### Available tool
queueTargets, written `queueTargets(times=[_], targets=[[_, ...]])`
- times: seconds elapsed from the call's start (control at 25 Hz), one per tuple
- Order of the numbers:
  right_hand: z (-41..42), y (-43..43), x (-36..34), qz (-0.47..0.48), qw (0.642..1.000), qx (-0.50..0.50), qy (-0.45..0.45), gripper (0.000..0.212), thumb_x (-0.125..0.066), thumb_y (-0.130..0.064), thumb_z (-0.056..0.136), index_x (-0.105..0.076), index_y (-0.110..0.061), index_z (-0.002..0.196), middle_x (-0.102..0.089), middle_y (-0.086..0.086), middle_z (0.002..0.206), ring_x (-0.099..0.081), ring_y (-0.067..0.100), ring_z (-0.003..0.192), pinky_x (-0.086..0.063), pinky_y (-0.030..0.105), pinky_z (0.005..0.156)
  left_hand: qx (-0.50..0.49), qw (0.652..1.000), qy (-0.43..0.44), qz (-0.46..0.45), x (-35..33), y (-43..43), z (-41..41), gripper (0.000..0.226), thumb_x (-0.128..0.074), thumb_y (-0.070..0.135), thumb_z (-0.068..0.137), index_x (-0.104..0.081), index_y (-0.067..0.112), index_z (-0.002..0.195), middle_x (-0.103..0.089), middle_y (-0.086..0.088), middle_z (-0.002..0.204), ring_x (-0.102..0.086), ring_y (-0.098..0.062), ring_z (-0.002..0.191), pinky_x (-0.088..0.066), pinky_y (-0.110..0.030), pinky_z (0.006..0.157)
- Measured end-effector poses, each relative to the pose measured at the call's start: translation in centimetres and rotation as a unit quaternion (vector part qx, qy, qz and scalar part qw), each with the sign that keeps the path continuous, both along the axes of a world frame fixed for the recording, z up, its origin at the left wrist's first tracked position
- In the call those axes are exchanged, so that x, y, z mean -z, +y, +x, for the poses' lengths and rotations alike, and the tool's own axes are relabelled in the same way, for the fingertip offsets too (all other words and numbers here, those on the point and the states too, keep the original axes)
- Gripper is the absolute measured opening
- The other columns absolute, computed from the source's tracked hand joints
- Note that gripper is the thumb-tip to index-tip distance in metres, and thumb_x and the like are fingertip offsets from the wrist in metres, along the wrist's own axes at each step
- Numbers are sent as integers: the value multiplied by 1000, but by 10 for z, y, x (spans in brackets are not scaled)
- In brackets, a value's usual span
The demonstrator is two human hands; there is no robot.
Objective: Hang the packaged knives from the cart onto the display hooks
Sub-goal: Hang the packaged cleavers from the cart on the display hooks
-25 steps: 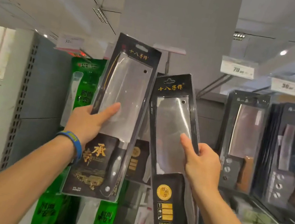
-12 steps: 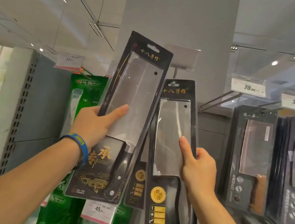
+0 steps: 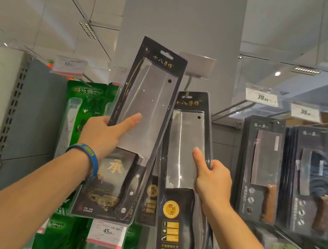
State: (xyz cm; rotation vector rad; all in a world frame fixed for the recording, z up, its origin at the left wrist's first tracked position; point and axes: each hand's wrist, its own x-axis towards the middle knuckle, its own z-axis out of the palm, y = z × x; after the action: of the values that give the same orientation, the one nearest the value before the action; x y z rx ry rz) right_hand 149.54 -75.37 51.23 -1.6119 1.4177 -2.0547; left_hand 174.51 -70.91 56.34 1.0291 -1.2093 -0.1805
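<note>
The right hand (image 3: 212, 180) grips the shorter knife pack (image 3: 180, 192) by its right edge, thumb flat on the blister. Its hang slot sits right at the display hook (image 3: 188, 82) under a blank label holder (image 3: 199, 67); I cannot tell whether the wire is through. The left hand (image 3: 100, 133) grips the taller knife pack (image 3: 149, 104) by its left edge, raised just left of that hook and overlapping the shorter pack's corner. Releasing before the slot is threaded would drop a heavy cleaver (one-edge grips give little control). The pack's tilt could make the slot miss, and the overlapping corner could snag it.
</note>
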Motion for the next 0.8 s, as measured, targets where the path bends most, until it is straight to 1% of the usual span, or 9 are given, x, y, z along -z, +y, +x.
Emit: queueTargets(times=[0.08,0.12,0.2,0.28,0.4,0.48,0.6,0.72,0.8], targets=[[0,-1,-2,-2,1000,-1,-2,60,-62,-69,87,-43,-15,68,-42,5,64,-38,19,60,-32,37,57,-1,1000,-3,-9,-1,3,-3,79,-65,85,55,-64,10,77,-63,-7,72,-58,-21,64,-48,-31,62],[0,-2,0,-2,1000,-3,-3,61,-61,-70,87,-45,-14,70,-43,7,66,-39,20,61,-33,37,58,1,1000,-5,-11,-2,4,-4,79,-65,84,56,-65,7,77,-63,-10,71,-56,-19,60,-47,-30,60],[1,-5,1,1,1000,-2,-7,62,-61,-73,86,-45,-15,71,-44,8,67,-39,21,62,-34,38,58,6,1000,-5,-13,-2,3,-4,91,-64,84,55,-67,-2,87,-68,-19,81,-57,-20,63,-50,-33,65],[5,-14,-1,17,1000,5,-8,63,-59,-75,85,-45,-15,72,-44,7,68,-40,21,61,-34,37,58,12,1000,-5,-8,-4,1,-4,101,-63,86,53,-67,-6,96,-68,-20,83,-59,-23,67,-55,-41,73],[10,-34,-6,79,997,11,7,63,-55,-75,87,-51,-13,78,-55,8,76,-51,21,66,-40,37,60,16,1000,-14,-10,-5,-3,-6,102,-63,88,53,-68,-4,97,-68,-21,84,-61,-23,70,-54,-42,76],[11,-52,-13,127,992,-4,14,65,-53,-74,90,-60,-10,94,-65,10,94,-62,27,84,-47,40,72,15,1000,-17,-6,-2,-6,-8,99,-62,89,52,-70,1,97,-70,-18,90,-66,-27,80,-54,-42,81],[15,-74,-20,164,985,-51,-7,77,-53,-72,91,-61,-4,125,-66,16,124,-63,35,112,-51,47,95,21,1000,-21,0,1,-4,-10,108,-60,92,49,-68,-1,103,-70,-21,100,-66,-30,85,-54,-44,83],[20,-80,-17,175,981,-86,-14,88,-52,-71,92,-42,-7,153,-50,15,152,-49,38,137,-41,47,113,31,999,-15,0,4,1,-7,106,-60,91,44,-68,0,96,-70,-22,95,-67,-34,78,-55,-41,73],[23,-79,-17,179,981,-76,2,90,-50,-70,94,-35,-6,156,-44,15,157,-44,38,141,-37,46,114,50,999,-10,11,8,6,-6,106,-60,90,40,-69,2,97,-71,-20,94,-68,-36,85,-57,-46,78]])
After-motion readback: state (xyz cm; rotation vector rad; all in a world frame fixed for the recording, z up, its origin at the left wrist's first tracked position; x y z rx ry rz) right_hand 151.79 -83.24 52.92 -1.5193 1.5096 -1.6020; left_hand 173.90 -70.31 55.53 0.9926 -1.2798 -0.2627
